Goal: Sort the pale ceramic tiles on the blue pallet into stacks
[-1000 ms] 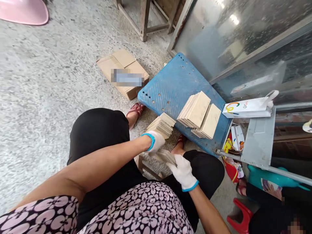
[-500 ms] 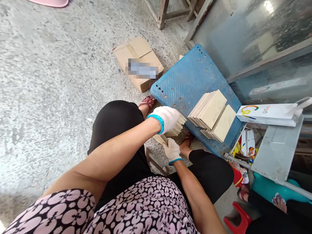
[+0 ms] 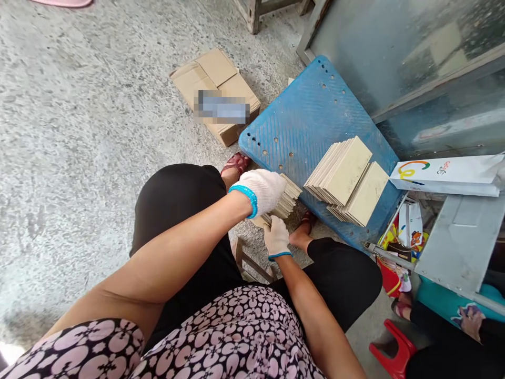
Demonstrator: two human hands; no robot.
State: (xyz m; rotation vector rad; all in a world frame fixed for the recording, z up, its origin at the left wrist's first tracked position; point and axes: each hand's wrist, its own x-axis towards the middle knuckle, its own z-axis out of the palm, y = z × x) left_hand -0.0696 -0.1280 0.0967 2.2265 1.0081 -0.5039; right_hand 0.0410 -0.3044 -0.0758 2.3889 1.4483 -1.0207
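Gloved left hand [image 3: 262,190] clamped over top of thin tile stack [image 3: 284,199], gloved right hand [image 3: 276,237] just below it gripping the stack's near end, blue board [image 3: 307,126] beyond fingers, two fanned tile piles [image 3: 347,179] to the right.

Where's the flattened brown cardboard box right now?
In the head view, the flattened brown cardboard box lies on the grey concrete floor at upper centre, just left of the blue perforated plastic board's near corner, beyond the person's knee.

Two tile stacks [image 3: 347,179] on the board [image 3: 307,121], cardboard box [image 3: 215,95] to its left.
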